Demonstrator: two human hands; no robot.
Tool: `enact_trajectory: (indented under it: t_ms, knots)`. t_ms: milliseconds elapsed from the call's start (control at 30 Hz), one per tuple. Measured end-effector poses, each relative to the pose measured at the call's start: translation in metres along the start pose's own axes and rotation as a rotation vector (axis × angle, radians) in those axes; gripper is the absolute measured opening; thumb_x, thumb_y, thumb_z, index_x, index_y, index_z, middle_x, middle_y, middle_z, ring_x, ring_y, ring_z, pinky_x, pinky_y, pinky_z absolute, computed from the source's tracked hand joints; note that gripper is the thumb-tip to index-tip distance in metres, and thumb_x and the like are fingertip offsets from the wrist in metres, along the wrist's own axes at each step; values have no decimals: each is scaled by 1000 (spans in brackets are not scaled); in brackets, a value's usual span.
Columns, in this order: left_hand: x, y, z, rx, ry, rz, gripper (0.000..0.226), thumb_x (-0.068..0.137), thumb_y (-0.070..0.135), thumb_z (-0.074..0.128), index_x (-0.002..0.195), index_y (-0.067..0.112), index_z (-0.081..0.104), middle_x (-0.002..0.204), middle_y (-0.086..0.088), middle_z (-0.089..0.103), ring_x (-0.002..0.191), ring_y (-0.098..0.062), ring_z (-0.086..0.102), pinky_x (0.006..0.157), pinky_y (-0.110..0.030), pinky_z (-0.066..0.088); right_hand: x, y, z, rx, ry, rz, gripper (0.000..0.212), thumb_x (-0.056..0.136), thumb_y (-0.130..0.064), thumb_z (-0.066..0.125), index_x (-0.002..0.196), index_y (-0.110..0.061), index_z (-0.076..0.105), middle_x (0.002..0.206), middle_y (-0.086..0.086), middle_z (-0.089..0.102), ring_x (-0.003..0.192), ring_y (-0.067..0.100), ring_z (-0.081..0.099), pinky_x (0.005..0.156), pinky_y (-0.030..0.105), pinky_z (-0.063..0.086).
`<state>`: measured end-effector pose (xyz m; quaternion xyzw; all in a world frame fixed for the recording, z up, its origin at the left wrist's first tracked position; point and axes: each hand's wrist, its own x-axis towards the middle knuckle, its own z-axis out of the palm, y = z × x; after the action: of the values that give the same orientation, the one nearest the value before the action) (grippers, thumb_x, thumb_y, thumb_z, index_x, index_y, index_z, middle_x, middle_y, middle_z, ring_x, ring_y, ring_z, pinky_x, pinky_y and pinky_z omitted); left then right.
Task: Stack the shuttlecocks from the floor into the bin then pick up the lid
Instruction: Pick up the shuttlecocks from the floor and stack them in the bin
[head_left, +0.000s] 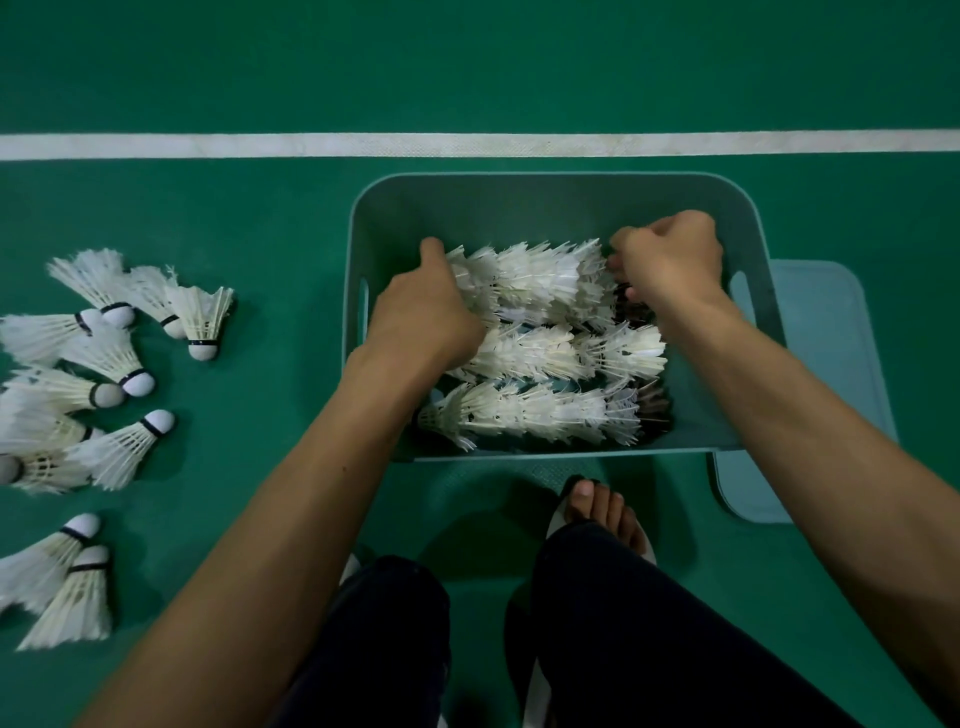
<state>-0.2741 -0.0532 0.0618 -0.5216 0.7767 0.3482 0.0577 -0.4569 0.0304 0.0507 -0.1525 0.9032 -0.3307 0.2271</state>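
A teal plastic bin (550, 202) stands on the green floor in front of me. Three rows of nested white shuttlecocks lie inside it. The far row (535, 280) lies between my two hands. My left hand (426, 312) curls around its left end. My right hand (670, 260) pinches its right end with curled fingers. Two more rows (545, 353) lie nearer to me in the bin. Several loose shuttlecocks (104, 364) lie scattered on the floor at the left. The teal lid (821, 364) lies flat on the floor, partly under the bin's right side.
A white court line (208, 145) runs across the floor beyond the bin. My bare foot in a sandal (602, 509) and my dark trouser legs (623, 649) are just in front of the bin's near wall.
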Motion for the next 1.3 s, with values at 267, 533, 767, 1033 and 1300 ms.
enact_trajectory:
  t_ms: [267,533,767,1033,1300]
  knots:
    - [-27,-7,-33,39,249,253,51,85,15,69,134,18,57,124,-9,65,111,-30,61,91,-37,49,-59,-47,-12,-151,34,-454,15,86,-17,62,83,-11,75,77,2,73,78,16,69,80,40,60]
    - [-39,-94,-64,-158,580,75,32,84,23,65,115,21,67,121,-6,62,89,-30,67,84,-35,50,-113,-111,44,-97,-132,-669,15,81,-29,66,85,-18,75,81,-6,72,83,13,68,82,37,57]
    - [-46,-205,-52,-207,624,-266,37,76,17,70,113,18,69,121,-12,60,113,-33,58,95,-40,49,-174,-144,149,-252,-318,-903,25,85,-36,64,90,-13,73,92,4,74,91,25,67,82,39,53]
    - [-48,-304,-42,89,476,-527,60,68,16,73,126,18,61,126,-14,58,120,-39,51,100,-49,42,-228,-132,243,-427,-422,-933,14,89,-16,60,99,-9,64,111,12,60,104,32,55,74,37,45]
    - [-58,-312,-43,-435,575,-498,26,73,27,81,99,23,80,94,4,78,90,-18,72,82,-32,56,-196,-146,300,-712,-438,-859,44,79,-13,72,120,-9,57,147,16,39,126,36,40,93,45,43]
